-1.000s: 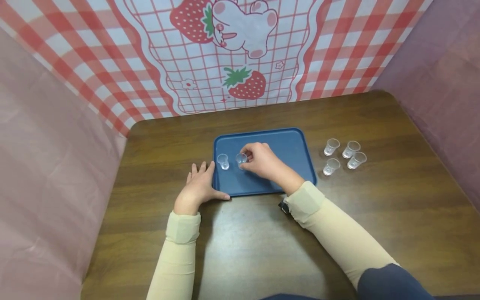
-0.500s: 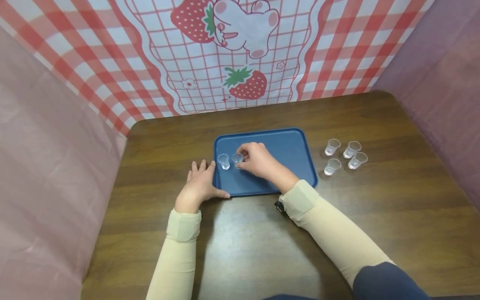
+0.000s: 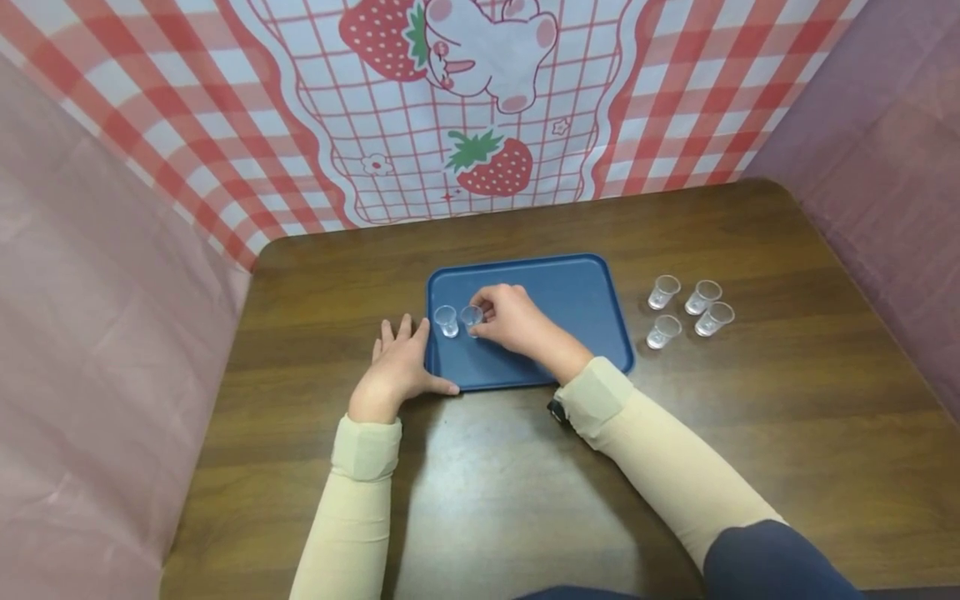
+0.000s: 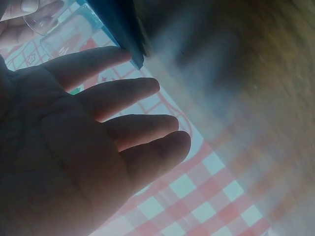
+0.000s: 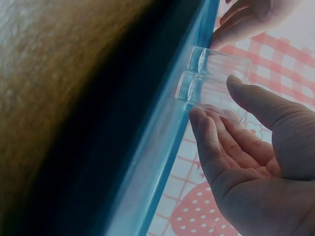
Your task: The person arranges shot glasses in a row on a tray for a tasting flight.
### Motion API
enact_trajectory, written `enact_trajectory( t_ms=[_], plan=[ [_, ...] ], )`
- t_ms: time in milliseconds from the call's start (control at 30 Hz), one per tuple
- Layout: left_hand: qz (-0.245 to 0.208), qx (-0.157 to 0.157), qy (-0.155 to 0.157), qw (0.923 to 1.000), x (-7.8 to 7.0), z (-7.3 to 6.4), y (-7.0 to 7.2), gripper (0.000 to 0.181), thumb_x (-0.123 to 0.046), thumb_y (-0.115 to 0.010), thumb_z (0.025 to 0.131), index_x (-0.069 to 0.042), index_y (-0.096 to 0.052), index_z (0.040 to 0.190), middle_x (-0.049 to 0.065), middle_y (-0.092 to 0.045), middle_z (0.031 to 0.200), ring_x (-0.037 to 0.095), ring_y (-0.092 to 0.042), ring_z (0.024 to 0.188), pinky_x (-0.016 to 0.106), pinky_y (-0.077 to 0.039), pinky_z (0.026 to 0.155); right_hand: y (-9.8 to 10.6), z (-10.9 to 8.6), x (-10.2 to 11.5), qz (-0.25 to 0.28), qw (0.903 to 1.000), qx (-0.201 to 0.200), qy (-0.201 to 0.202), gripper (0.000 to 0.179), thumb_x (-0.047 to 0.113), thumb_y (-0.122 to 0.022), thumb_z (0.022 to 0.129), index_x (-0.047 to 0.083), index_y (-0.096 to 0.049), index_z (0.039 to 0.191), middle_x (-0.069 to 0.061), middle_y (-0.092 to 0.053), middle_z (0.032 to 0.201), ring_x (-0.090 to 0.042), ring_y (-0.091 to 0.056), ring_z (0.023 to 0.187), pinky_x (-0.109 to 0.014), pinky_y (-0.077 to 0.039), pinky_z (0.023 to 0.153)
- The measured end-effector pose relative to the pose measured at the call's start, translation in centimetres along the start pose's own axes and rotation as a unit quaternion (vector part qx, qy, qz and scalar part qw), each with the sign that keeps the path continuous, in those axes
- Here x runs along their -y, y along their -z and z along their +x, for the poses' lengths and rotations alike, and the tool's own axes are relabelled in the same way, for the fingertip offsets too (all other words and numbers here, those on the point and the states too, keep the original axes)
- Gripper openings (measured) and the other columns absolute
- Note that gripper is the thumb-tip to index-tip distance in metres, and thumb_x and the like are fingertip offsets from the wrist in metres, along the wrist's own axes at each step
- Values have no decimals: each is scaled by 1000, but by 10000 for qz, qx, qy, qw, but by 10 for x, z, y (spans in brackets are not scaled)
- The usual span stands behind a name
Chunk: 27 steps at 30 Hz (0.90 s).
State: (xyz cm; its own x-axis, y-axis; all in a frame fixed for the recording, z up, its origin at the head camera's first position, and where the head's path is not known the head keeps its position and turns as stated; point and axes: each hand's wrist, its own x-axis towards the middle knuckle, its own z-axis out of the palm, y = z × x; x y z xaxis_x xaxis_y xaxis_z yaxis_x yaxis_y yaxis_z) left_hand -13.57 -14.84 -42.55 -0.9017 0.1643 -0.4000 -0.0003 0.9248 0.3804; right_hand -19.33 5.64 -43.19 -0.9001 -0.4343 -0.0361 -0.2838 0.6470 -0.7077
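Note:
On the blue tray (image 3: 555, 287), two small clear shot glasses stand upright side by side near the left end. My right hand (image 3: 517, 321) holds the nearer-to-centre shot glass (image 3: 471, 318) between thumb and fingers. In the right wrist view this glass (image 5: 211, 93) has its base low on the tray, and the other shot glass (image 5: 224, 64) overlaps it from behind. The leftmost shot glass (image 3: 446, 321) is untouched by any hand. My left hand (image 3: 393, 371) spreads its straight fingers along the tray's left edge, with the thumb at the front left corner.
Several more clear shot glasses, including a front one (image 3: 663, 332), stand on the brown wooden table (image 3: 780, 433) to the right of the tray. A red and white strawberry-print cloth (image 3: 480, 108) hangs behind the table, and pinkish cloths hang at both sides.
My right hand has slid its shot glass a little to the left, narrowing the gap to the leftmost one. The left hand has stayed at the tray's edge.

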Motion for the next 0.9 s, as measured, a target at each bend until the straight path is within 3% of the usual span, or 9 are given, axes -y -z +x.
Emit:
enact_trajectory(
  t_ms=[400,900],
  plan=[
    [29,11,-39,10000,-1,2,-1,127,-54,-91,70,-5,-19,163,27,-7,165,51,6,148,60,-6,118,6,-4,0,142,9998,29,-138,38,13,-84,86,-2,-71,118,-10,-72,103,-19,-67,95,-31,-55,84],
    [-1,37,24,10000,0,2,-3,130,-54,-92,69,-6,-17,163,26,-5,166,50,7,148,59,-5,119,40,-33,-6,507,9979,-207,-356,46,12,-81,90,-5,-65,129,-17,-67,123,-27,-66,108,-39,-53,92]
  ],
)
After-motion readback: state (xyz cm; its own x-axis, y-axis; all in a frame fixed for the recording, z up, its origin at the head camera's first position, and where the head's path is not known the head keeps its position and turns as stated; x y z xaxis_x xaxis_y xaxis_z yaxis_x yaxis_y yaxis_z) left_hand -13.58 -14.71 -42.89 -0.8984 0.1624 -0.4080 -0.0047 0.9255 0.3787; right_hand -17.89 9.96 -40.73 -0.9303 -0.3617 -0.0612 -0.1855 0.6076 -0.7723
